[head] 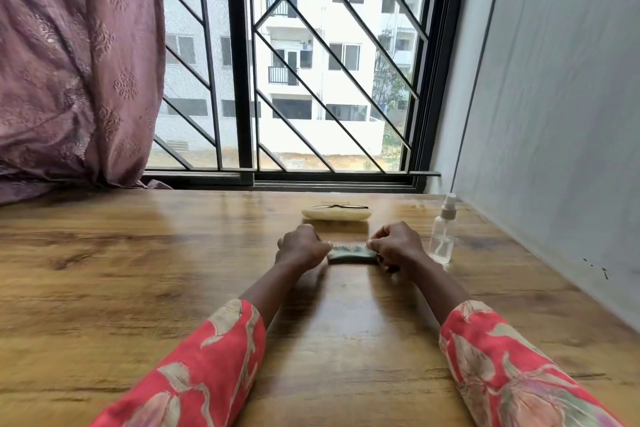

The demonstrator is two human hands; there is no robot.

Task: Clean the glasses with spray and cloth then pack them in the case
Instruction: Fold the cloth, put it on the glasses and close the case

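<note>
Gripping the folded cloth (351,253) at both ends between left hand (300,246) and right hand (398,243), glasses (339,207) resting on case (336,214) just beyond, risking knocking spray bottle (442,232) beside right hand.

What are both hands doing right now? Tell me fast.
Left hand: closed, pinching the left end of the cloth.
Right hand: closed, pinching the right end of the cloth.

A mauve curtain (76,62) hangs left of the barred window (294,62) behind the wooden table (138,270).
</note>
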